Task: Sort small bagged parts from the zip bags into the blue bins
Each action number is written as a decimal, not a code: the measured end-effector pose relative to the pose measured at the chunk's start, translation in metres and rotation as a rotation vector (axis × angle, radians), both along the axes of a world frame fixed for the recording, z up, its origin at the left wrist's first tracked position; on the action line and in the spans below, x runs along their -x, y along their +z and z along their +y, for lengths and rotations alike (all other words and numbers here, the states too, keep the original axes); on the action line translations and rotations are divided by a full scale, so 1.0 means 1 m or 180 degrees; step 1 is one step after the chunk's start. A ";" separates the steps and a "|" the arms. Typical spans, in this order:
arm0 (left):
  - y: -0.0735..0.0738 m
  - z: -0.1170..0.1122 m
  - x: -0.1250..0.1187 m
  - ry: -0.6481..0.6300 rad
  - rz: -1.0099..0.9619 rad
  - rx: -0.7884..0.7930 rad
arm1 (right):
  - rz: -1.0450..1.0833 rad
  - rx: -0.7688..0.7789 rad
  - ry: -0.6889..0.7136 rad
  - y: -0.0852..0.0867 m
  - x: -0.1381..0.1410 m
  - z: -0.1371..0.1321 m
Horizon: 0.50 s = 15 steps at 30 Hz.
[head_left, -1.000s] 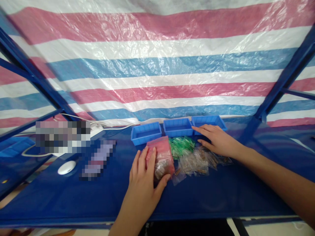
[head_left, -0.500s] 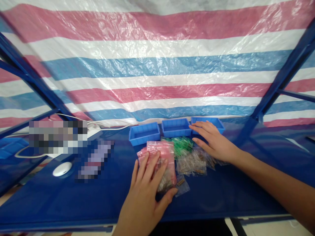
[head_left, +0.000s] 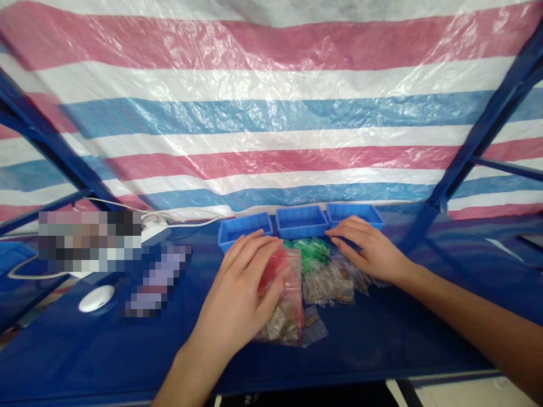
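Observation:
My left hand (head_left: 241, 285) is over the left part of a pink-tinted zip bag (head_left: 292, 294), fingers reaching toward its top edge and thumb apart from them. Greyish small packets show through the bag's lower half; whether the fingertips touch it I cannot tell. My right hand (head_left: 367, 246) hovers in front of the right blue tray, palm down, thumb apart from the fingers, with nothing visible in it. Below and left of it lie green packets (head_left: 311, 252) and clear packets (head_left: 328, 284) with small brownish pieces. A single clear packet (head_left: 314, 327) lies beside the pink bag.
Three blue trays stand in a row at the back: left (head_left: 244, 229), middle (head_left: 301, 221), right (head_left: 354, 213). A white oval object (head_left: 97, 298) lies on the blue table (head_left: 360, 345) at left, near a blurred-out area. Striped sheeting (head_left: 271, 124) hangs behind.
My left hand has lifted and moved from lying flat on the pink bag toward its upper left, uncovering the lower part. My right hand has shifted slightly down, its fingers drawn closer together.

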<state>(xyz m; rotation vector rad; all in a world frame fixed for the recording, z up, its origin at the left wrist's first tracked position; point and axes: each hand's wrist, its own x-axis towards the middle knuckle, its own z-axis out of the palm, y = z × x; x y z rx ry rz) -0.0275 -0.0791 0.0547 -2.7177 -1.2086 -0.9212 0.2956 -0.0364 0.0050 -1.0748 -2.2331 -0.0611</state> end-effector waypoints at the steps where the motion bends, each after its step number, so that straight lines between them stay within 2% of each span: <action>1: 0.008 0.010 -0.006 -0.0101 0.0000 -0.0003 | -0.0046 0.0077 0.0124 0.001 0.004 -0.002; 3: 0.019 0.030 -0.021 -0.0264 0.0015 -0.0018 | -0.0175 0.0255 0.0178 0.003 0.014 -0.004; 5: 0.022 0.048 -0.038 -0.0485 0.0184 0.0049 | -0.0331 0.0424 0.0034 0.004 0.024 -0.004; 7: 0.017 0.063 -0.053 -0.0684 0.0276 0.0077 | -0.0503 0.0547 -0.0066 0.006 0.034 -0.002; 10: 0.004 0.081 -0.066 -0.0740 0.0408 0.0012 | -0.0684 0.0700 0.0027 0.010 0.040 0.003; 15: -0.007 0.100 -0.057 -0.0646 0.0329 -0.0156 | -0.0661 0.0682 0.0010 0.022 0.036 0.007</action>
